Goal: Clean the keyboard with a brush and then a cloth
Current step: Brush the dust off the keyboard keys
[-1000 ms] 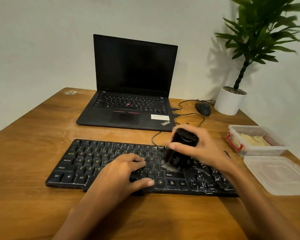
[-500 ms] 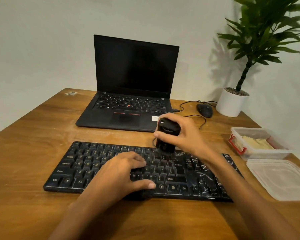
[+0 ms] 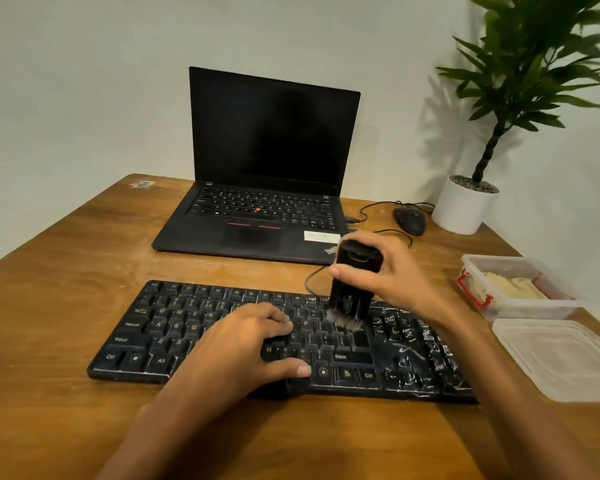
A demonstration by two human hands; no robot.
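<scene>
A black keyboard lies across the wooden table, its right part streaked with white dust. My right hand grips a black brush upright, its pale bristles touching the keys near the upper middle-right of the keyboard. My left hand rests flat on the middle keys, thumb along the front edge, holding the keyboard down. A yellowish cloth lies folded inside a clear plastic box at the right.
An open black laptop stands behind the keyboard. A wired mouse and a potted plant sit at the back right. The clear box and its loose lid lie at the table's right edge.
The brush went from the lower middle keys up to the keyboard's far edge, then came back down a little and to the right. My left hand stayed in place.
</scene>
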